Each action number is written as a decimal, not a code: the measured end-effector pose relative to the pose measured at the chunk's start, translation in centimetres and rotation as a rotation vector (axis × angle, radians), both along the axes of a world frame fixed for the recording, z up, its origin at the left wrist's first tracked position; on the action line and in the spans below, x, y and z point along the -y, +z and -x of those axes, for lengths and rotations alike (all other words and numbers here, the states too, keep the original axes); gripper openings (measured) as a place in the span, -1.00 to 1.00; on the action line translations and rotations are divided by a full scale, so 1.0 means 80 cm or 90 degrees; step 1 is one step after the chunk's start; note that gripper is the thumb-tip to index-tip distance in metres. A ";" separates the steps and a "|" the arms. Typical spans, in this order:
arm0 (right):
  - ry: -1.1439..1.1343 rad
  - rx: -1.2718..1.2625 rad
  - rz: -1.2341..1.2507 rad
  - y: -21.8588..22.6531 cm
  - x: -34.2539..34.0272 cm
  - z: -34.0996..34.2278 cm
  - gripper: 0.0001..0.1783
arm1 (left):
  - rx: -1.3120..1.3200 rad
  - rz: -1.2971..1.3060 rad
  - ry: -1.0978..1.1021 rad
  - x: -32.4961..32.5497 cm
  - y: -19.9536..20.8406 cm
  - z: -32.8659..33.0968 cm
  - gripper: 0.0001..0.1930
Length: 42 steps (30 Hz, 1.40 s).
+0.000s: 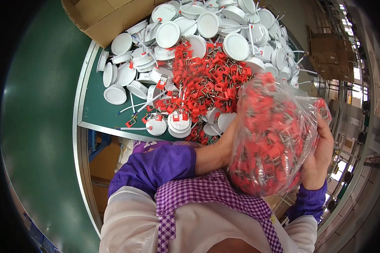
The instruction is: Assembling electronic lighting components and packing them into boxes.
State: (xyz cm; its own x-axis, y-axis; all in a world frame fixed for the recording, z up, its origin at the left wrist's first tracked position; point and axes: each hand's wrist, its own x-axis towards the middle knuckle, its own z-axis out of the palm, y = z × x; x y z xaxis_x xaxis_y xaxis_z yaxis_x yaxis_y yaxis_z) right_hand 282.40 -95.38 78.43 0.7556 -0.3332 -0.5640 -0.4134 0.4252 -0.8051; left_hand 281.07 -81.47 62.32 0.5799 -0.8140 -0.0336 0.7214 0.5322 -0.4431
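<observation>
A clear plastic bag (274,143) packed with red plastic clips with metal wire parts is lifted between my two hands, over the near right side of the table. My left hand (229,138) presses against the bag's left side, its fingers hidden behind the plastic. On the opposite side, my right hand (320,154) has its fingers curled around the bag. A loose heap of the same red clips (211,78) lies just beyond the bag. Around and under it are many round white lamp units (167,34) with short cables, some with clips resting on them.
An open cardboard box (107,19) stands at the far left of the green tabletop (98,110), which has a metal edge. Another green surface (38,126) extends to the left. Stacked brown cartons (331,55) and racking stand to the right.
</observation>
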 end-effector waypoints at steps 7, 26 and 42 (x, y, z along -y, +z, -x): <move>-0.100 0.084 -0.025 -0.007 0.010 0.025 -0.67 | 0.051 -0.119 -0.055 0.008 -0.001 -0.006 -0.52; -0.182 0.166 0.036 0.009 0.060 0.061 -0.76 | 0.018 -0.171 -0.113 0.035 -0.001 -0.013 -0.65; -0.198 0.221 0.008 -0.018 0.147 0.177 -0.69 | 0.238 -0.205 -0.019 0.041 0.033 0.015 -0.36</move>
State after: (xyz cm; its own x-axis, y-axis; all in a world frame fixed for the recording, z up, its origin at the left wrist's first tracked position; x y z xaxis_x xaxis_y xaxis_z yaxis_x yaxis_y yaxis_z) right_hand 268.25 -107.11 76.98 0.7620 -0.5793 -0.2894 0.0279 0.4759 -0.8791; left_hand 279.89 -84.74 64.93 0.5762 -0.8134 -0.0799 0.8171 0.5756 0.0329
